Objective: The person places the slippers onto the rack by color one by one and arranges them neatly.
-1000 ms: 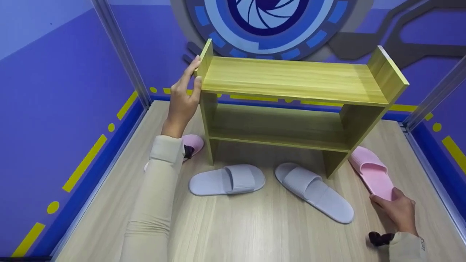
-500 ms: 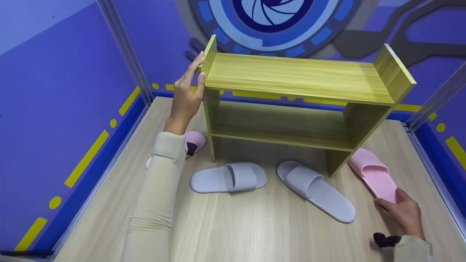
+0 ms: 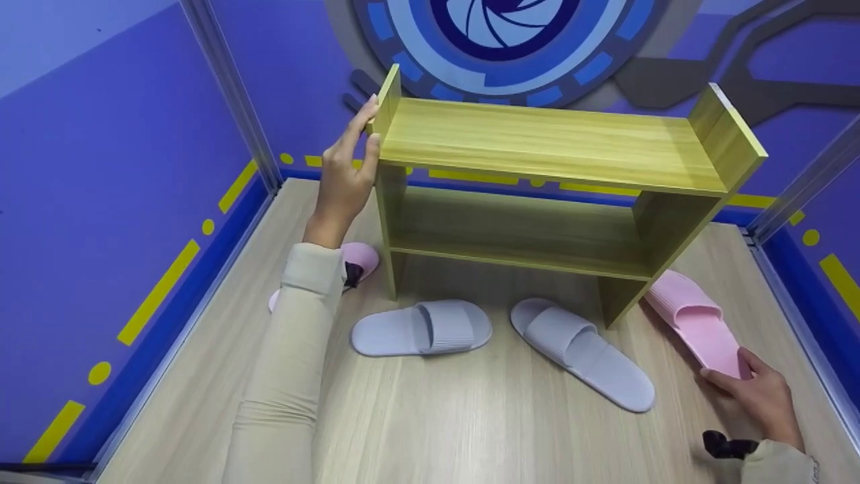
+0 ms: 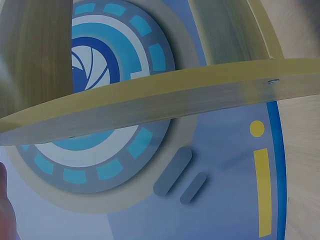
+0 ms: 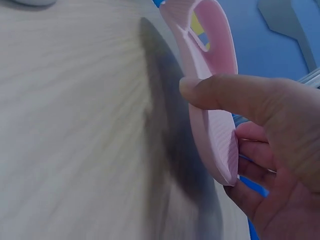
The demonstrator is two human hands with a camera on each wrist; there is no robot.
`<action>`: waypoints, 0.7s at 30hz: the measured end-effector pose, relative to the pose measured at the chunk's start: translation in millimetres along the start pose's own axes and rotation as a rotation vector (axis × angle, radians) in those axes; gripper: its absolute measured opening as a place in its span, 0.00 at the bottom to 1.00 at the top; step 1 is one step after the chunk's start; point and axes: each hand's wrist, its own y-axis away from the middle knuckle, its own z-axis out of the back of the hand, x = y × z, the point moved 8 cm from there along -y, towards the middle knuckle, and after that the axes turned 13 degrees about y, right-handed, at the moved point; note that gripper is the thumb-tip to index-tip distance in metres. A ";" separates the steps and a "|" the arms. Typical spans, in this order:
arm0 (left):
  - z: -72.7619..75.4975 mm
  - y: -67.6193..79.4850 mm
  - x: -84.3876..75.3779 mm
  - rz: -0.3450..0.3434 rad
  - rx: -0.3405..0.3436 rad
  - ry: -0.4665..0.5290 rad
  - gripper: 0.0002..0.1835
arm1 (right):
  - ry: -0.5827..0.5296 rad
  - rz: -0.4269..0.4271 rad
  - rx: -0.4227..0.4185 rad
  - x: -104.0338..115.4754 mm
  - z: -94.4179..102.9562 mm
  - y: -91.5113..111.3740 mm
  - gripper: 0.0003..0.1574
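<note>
My left hand [image 3: 345,178] touches the left side panel of a light wooden shelf [image 3: 551,141], its fingers fairly straight against the panel's front edge. In the left wrist view, only part of a finger [image 4: 6,215] shows at the left edge, below the panel [image 4: 165,107]. At the right, my right hand [image 3: 766,396] pinches the heel end of a pink slipper [image 3: 705,329], thumb on one side and fingers on the other. The right wrist view has this slipper [image 5: 200,120] raised off the floor, a shadow beside it. Another pink slipper [image 3: 363,257] is partly hidden behind my left arm.
Two grey slippers, one at the left [image 3: 437,328] and one at the right [image 3: 584,353], lie in front of the shelf on the pale wooden floor [image 3: 484,430]. Blue-purple printed walls [image 3: 134,202] with metal corner posts enclose the area on several sides.
My right hand has drawn the pink slipper slightly right and toward me. The left hand keeps its place on the shelf; the view itself has shifted a little.
</note>
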 end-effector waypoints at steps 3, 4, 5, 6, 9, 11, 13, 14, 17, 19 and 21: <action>-0.1 -0.1 -0.2 0.001 0.002 -0.002 0.20 | 0.005 0.009 0.012 -3.1 1.8 0.6 0.75; -0.1 -0.2 -0.3 0.000 0.003 -0.003 0.20 | 0.010 0.012 0.013 -4.0 2.2 0.7 0.75; -0.1 -0.1 -0.1 0.002 0.004 -0.004 0.20 | 0.009 0.008 0.014 -4.7 2.6 1.2 0.74; 0.0 0.0 -0.2 0.000 0.004 -0.005 0.20 | 0.010 0.006 0.016 -5.7 2.5 1.4 0.74; 0.5 0.4 -0.3 -0.008 0.000 -0.009 0.20 | 0.030 0.003 0.020 -7.9 2.6 2.2 0.75; 0.7 0.8 -0.1 -0.010 -0.002 -0.010 0.20 | 0.034 -0.008 0.028 -9.7 2.6 3.0 0.76; 0.8 1.1 -0.1 -0.012 -0.002 -0.010 0.20 | 0.036 -0.018 0.036 -11.8 2.7 3.7 0.78; 0.6 1.1 0.0 -0.011 -0.001 -0.009 0.20 | 0.033 -0.025 0.039 -13.0 3.2 4.0 0.78; 0.2 0.8 -0.3 -0.009 0.001 -0.001 0.20 | 0.026 -0.033 0.050 -15.8 5.1 4.5 0.80; 0.3 0.5 -0.8 -0.009 -0.002 0.003 0.20 | 0.025 -0.027 0.059 -17.2 6.4 4.5 0.80; 0.0 0.0 -1.2 -0.006 -0.002 0.005 0.20 | 0.026 -0.024 0.074 -19.6 7.0 4.6 0.80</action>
